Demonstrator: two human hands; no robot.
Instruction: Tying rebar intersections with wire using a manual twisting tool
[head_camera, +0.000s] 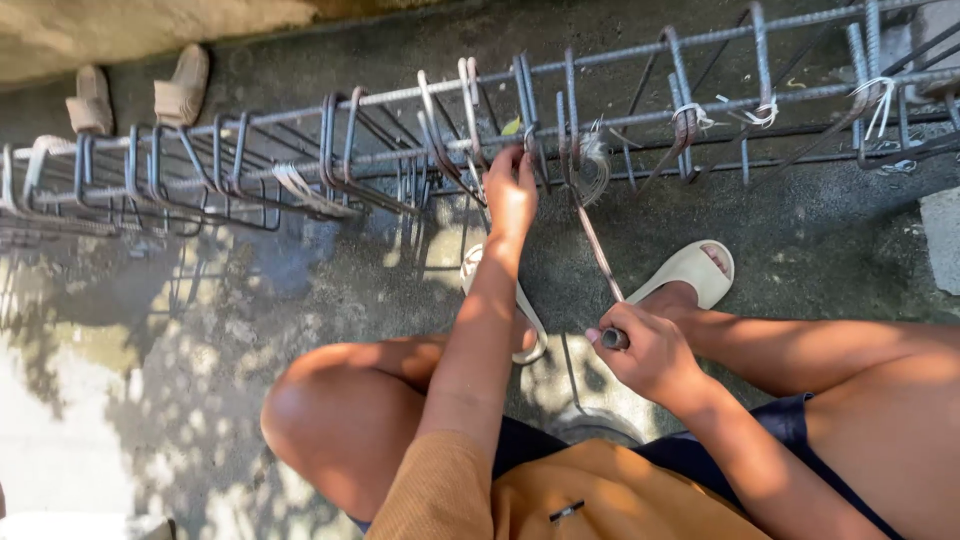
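A long rebar cage (300, 160) of grey steel bars and square stirrups lies across the concrete ground in front of me. My left hand (511, 192) reaches forward and grips the cage at a bar joint near its middle. My right hand (640, 350) is closed around the handle of a thin metal hook tool (597, 250), whose shaft runs up to a loop of tie wire (592, 165) at the same joint. I am squatting, with both knees in view below my arms.
Tie wire knots (690, 118) mark other joints to the right. Two tan slippers (135, 95) stand beyond the cage at upper left. My feet wear pale slide sandals (695, 268). A concrete slab edge (940, 235) is at the right.
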